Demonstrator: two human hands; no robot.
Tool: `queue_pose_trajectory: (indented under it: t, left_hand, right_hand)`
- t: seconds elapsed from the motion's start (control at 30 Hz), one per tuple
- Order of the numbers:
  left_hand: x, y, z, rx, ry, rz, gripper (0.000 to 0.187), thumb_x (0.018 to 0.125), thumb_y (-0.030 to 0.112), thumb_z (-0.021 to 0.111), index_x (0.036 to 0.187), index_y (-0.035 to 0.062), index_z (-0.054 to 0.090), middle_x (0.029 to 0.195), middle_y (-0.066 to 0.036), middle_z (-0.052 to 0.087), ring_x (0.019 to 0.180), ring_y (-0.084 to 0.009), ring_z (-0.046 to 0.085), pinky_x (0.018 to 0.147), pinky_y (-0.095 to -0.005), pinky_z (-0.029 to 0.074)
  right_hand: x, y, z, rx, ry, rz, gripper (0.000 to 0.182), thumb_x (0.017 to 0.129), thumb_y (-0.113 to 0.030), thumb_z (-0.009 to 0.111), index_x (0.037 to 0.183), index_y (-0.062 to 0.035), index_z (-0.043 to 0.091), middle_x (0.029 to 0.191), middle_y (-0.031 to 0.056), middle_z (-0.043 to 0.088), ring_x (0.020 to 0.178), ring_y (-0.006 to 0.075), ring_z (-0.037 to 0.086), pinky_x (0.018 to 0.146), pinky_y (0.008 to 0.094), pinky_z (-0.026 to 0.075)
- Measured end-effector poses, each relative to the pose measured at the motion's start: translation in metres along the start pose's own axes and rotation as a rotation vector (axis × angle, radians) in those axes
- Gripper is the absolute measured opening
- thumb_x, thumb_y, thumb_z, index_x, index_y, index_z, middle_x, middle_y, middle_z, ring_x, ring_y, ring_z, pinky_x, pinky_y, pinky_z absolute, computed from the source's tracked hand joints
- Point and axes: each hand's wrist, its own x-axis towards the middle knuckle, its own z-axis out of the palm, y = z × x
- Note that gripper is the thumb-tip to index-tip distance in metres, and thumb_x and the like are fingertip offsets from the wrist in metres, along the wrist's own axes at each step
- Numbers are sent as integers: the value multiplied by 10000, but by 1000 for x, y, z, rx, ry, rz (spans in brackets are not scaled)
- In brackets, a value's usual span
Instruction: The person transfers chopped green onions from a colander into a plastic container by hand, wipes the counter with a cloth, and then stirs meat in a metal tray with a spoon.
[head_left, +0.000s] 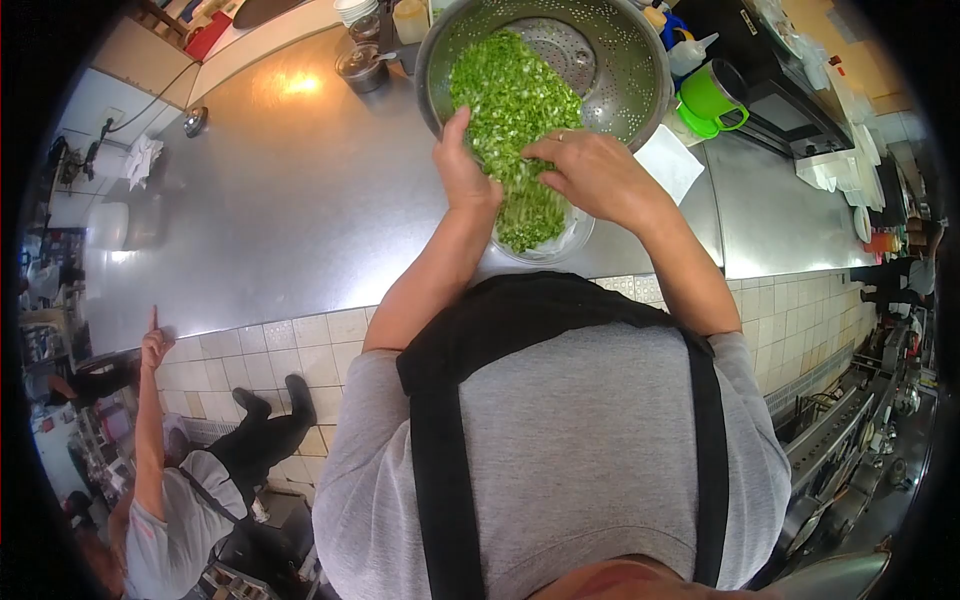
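A large metal colander [645, 70] tilts toward me, with a heap of chopped green onions [510, 90] along its left and near side. My left hand [468, 170] is closed at its near-left rim, thumb up, its other fingers hidden. My right hand [600, 175], a ring on one finger, has its fingers curled together in the green onions at the near rim. Below both hands stands a clear bowl [580, 235] with green onions in it. Between colander and bowl the green onions are smeared by motion.
The steel counter [280, 190] carries a dark jar [362, 68] left of the colander. To the right are a white sheet [668, 165], a green cup [712, 95], a squeeze bottle [690, 55] and a black oven [800, 100]. Another person [200, 490] is at lower left, arm raised.
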Motion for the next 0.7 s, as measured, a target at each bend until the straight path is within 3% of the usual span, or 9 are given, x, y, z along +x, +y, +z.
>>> queue_pose_trajectory:
  t: [0.13, 0.2, 0.33, 0.43, 0.5, 0.63, 0.7]
  left_hand:
    - [3, -1, -5, 25, -16, 24, 375, 872, 251, 546, 1173, 29, 545, 1087, -117, 635, 978, -254, 614, 882, -393, 477]
    - [2, -1, -5, 33, -8, 20, 372, 873, 252, 547, 1172, 31, 546, 1088, -114, 635, 974, -251, 613, 880, -392, 476]
    - [-4, 1, 1, 40, -25, 34, 364, 874, 251, 549, 1167, 35, 547, 1094, -109, 633, 967, -249, 616, 876, -389, 478]
    - [-4, 2, 2, 62, 19, 27, 364, 875, 248, 548, 1171, 35, 546, 1094, -109, 632, 963, -249, 622, 862, -387, 490]
    - [-4, 2, 4, 61, 21, 27, 364, 876, 244, 547, 1172, 32, 544, 1094, -111, 631, 963, -251, 624, 860, -389, 496]
    - [-2, 2, 1, 23, -11, 36, 365, 878, 233, 541, 1175, 20, 540, 1095, -119, 626, 974, -258, 622, 866, -400, 506]
    - [-3, 2, 2, 27, -7, 38, 366, 877, 231, 541, 1175, 18, 539, 1095, -121, 624, 976, -261, 621, 871, -404, 505]
  right_hand:
    - [11, -10, 3, 30, 184, -141, 285, 782, -107, 640, 1062, -64, 660, 1080, 135, 639, 1013, 307, 608, 874, 414, 475]
    - [21, -9, 17, -72, 457, -405, 277, 761, -114, 635, 1033, -71, 662, 1041, 104, 646, 1008, 288, 605, 865, 399, 469]
    - [21, -6, 30, -171, 399, -402, 245, 754, -132, 633, 991, -82, 664, 1004, 79, 646, 1003, 279, 598, 864, 387, 460]
    - [12, 3, 28, -187, 241, -330, 231, 752, -133, 630, 973, -69, 658, 988, 83, 643, 966, 278, 608, 842, 396, 468]
    - [8, 6, 19, -34, 175, -298, 230, 746, -109, 622, 965, -45, 653, 993, 101, 639, 948, 280, 616, 822, 397, 487]
    - [12, 24, 1, -11, 334, -227, 253, 748, -69, 613, 998, -39, 641, 989, 120, 635, 940, 291, 620, 808, 402, 505]
    - [16, 32, -4, -133, 466, -86, 302, 798, -62, 636, 1100, -61, 621, 1119, 111, 619, 1000, 325, 598, 824, 397, 511]
